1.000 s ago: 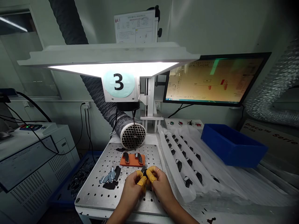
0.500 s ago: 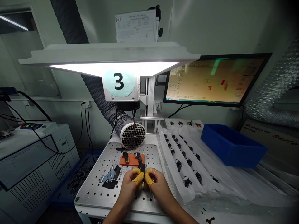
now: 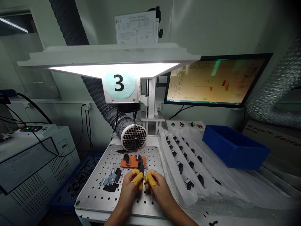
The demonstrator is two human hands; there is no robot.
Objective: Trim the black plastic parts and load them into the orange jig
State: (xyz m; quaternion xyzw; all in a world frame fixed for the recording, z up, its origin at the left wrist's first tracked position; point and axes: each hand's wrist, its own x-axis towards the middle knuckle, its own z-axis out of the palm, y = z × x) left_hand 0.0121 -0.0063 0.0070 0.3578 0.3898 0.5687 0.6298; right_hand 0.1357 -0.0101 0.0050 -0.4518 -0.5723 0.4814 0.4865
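My left hand [image 3: 129,185], with yellow covers on its fingertips, pinches a dark curved strip [image 3: 140,167] over the perforated metal plate. The strip's far end overlaps the right part of an orange block [image 3: 133,161] in view. Close beside it, my right hand [image 3: 157,185], also with yellow finger covers, is closed in a pinch. A narrow gap separates the two hands' fingertips, and whatever the right fingers hold is hidden. A small black piece [image 3: 126,159] rests on the orange block's left side. Left of my hands lie grey-blue scraps [image 3: 109,179] and black scraps [image 3: 111,187].
The perforated metal plate [image 3: 94,197] lies under a bright lamp and a ducted grille [image 3: 134,138]. At right, white padded sleeves [image 3: 185,191] carry rows of several small black patterned parts. Beyond them stands a blue bin [image 3: 235,153]. A blue tray [image 3: 80,179] of dark scraps is low at left.
My hands have parted slightly, opening a gap between the fingertips. The dark strip stays with the left hand, and more of its curved shape now shows.
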